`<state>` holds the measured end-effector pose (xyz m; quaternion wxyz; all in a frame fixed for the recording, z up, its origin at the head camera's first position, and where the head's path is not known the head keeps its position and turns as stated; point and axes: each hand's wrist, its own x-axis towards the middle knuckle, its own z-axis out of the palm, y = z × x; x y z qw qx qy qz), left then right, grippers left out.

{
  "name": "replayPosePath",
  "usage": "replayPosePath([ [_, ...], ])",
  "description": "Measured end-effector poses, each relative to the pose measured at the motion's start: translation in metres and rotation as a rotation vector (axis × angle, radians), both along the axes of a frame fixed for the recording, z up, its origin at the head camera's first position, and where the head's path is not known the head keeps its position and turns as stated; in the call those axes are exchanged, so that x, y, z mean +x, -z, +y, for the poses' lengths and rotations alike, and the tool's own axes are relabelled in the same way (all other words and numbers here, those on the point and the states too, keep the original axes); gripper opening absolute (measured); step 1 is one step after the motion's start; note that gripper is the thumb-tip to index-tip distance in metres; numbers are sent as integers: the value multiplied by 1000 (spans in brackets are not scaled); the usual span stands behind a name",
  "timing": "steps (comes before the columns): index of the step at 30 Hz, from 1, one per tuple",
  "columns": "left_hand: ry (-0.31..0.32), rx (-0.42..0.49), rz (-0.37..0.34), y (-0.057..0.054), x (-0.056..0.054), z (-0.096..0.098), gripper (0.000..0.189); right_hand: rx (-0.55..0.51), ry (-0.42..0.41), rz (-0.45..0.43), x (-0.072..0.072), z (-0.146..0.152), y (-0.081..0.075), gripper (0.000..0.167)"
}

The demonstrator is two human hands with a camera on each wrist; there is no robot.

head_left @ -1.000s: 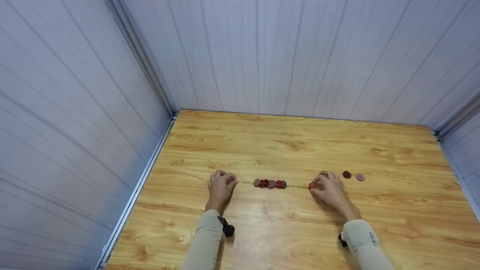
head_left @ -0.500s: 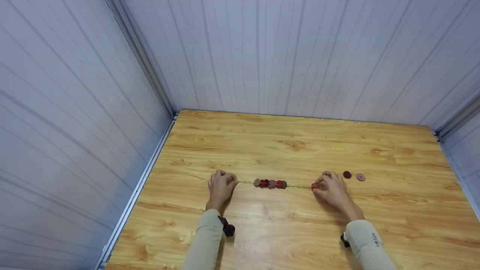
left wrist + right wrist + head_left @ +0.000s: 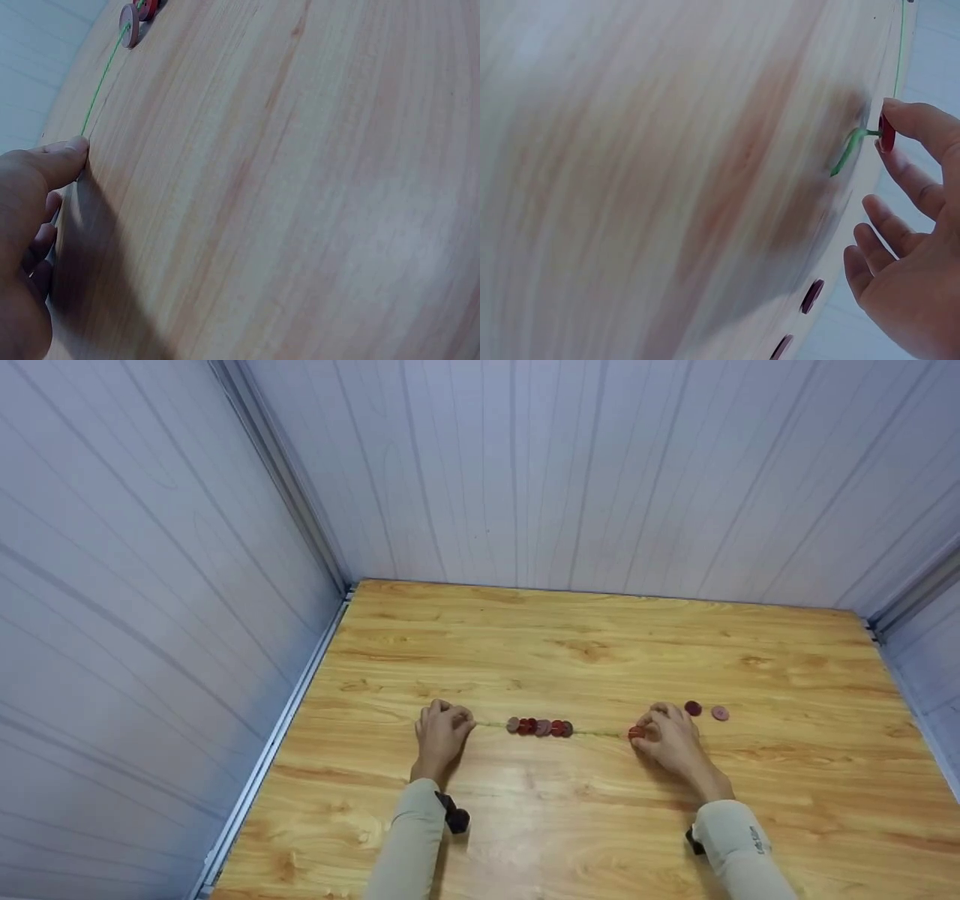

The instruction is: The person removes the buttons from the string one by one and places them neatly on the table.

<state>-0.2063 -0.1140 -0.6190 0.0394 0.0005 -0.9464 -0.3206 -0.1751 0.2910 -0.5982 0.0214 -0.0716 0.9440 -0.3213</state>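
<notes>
My left hand (image 3: 441,735) pinches a thin green string (image 3: 101,86) between thumb and fingertip. The string runs right across the wooden table (image 3: 525,825) through a row of several overlapping buttons (image 3: 541,727) in reds and dusty pinks. Farther right, my right hand (image 3: 675,746) pinches a red button (image 3: 887,135) at its rim with thumb and index finger, the other fingers loosely bent. In the right wrist view, a curled green string end (image 3: 844,154) sticks out from this button's face, while the line continues from its other side toward the row.
Beyond my right hand lie two loose buttons, one dark red (image 3: 693,708) and one pink (image 3: 720,713). White panel walls (image 3: 480,472) stand at the back and on both sides of the table. Each wrist wears a black device (image 3: 456,819) at the sleeve cuff.
My right hand has shifted slightly to the right with the red button, widening the bare stretch of string beside the row. The left hand and the button row stay in place.
</notes>
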Motion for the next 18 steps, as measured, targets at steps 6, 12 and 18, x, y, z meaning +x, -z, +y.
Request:
replayPosePath([
  [6,4,11,-3,-1,0,0,7,12,5,-3,2,4,-1,26],
  [12,4,1,-17,-2,0,0,8,23,9,-17,1,7,-3,26],
  [18,-4,-15,-15,-2,0,0,8,21,15,-22,2,11,-4,26],
])
